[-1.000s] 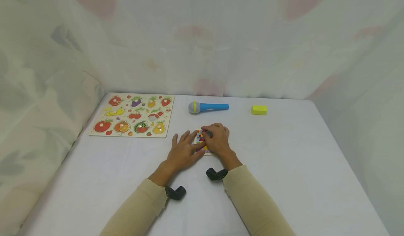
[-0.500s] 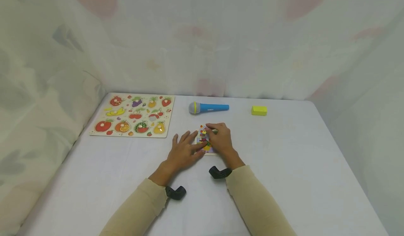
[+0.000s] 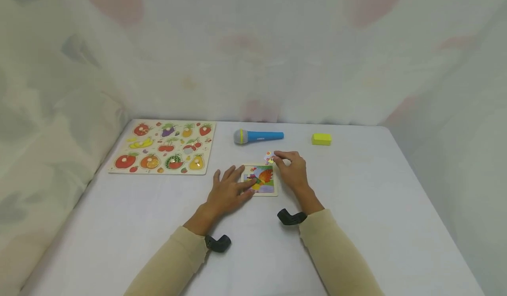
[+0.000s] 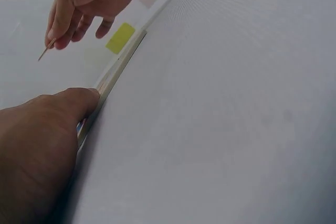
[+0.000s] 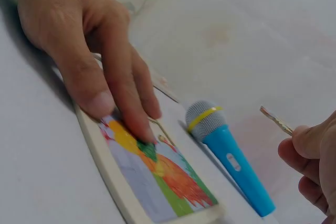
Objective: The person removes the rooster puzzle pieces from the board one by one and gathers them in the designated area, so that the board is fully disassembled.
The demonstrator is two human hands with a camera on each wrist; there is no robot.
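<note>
A small picture puzzle [image 3: 267,187] in a pale frame lies flat at the middle of the table. My left hand [image 3: 226,194] rests on its left side with fingers spread, thumb and fingertips on the picture and rim. The right wrist view shows an orange and green bird-like picture [image 5: 176,177] under those fingers. Just beyond the board's upper right corner, my right hand [image 3: 292,171] pinches a thin puzzle piece [image 3: 269,157] between thumb and forefinger. That piece [image 5: 275,120] appears edge-on in the right wrist view, held up off the board.
A wooden fruit knob puzzle [image 3: 178,148] lies at the back left. Behind the small puzzle is a blue toy microphone [image 3: 263,136] with a grey head. A yellow block [image 3: 321,139] sits right of it. Patterned cloth walls [image 3: 253,58] enclose the white table's back and sides.
My right hand has lifted the puzzle piece off the board and carried it right and away from me, uncovering the picture. My left hand has stayed on the puzzle.
</note>
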